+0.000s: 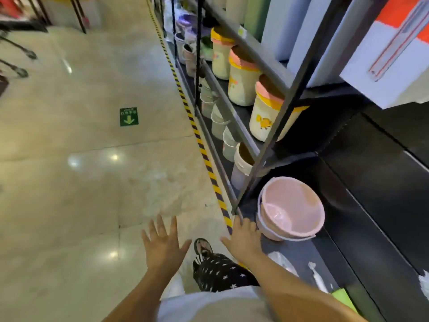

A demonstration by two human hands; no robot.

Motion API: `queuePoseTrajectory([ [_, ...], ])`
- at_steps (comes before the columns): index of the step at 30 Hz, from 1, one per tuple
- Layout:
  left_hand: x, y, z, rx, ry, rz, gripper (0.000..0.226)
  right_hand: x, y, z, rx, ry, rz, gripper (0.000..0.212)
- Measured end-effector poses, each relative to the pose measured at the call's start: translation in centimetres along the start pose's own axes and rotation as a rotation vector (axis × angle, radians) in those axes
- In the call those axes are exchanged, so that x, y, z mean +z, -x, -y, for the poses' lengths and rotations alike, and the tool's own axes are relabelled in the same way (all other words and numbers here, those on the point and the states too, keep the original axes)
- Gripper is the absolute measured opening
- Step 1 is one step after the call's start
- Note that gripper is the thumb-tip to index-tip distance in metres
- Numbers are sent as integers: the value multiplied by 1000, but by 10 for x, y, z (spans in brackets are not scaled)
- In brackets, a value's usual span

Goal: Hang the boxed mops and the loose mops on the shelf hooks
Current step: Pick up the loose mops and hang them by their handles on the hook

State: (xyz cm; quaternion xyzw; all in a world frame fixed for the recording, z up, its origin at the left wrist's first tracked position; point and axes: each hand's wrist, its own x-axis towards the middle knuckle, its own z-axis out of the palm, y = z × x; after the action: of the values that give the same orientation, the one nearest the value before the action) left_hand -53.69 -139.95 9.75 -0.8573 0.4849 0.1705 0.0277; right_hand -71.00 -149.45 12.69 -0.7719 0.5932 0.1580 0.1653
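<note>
Two broad things fill the view: a glossy tiled floor (69,182) on the left and a black metal shelf (371,182) on the right, parted by yellow-and-black striped tape (204,156) along the shelf's foot. At the top right of the shelf is a white and red box (394,66) printed with a long pole; whether it holds a mop cannot be told.

On a middle level stand cream buckets (264,122) in a row, each closed with a yellow and pink lid, so their contents are hidden. Lower down, near the shelf's front corner, pink basins (292,205) sit nested one inside another and tipped toward the aisle, the top one showing its bare inside. Pale pots (218,126) are stacked in leaning rows on the level behind the front rail.

The left hand (162,242) hovers over the floor, palm down, fingers straight and spread wide, holding nothing. The right hand (243,242) is likewise spread and bare, just beside the basins at the shelf's front edge; whether it touches them cannot be told. A green arrow sign (129,116) is stuck to the floor.
</note>
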Motion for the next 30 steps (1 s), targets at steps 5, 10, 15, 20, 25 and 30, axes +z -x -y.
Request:
queuePoseTrajectory([
  [5,25,7,50,-310,71,72,84,1,-47,41,-223,144,74,82],
  [10,21,-10,64,-526,158,99,86,-10,-99,89,-389,240,139,81],
  [15,10,-37,68,-721,267,122,91,-23,-144,134,-566,329,207,82],
  [20,-14,-58,77,-884,301,60,82,-39,-182,183,-671,363,245,81],
  [25,-30,-61,105,-1051,371,-6,83,-33,-191,246,-813,440,263,82],
  [30,-31,-42,159,-1185,392,24,82,-12,-167,317,-1000,526,326,80],
])
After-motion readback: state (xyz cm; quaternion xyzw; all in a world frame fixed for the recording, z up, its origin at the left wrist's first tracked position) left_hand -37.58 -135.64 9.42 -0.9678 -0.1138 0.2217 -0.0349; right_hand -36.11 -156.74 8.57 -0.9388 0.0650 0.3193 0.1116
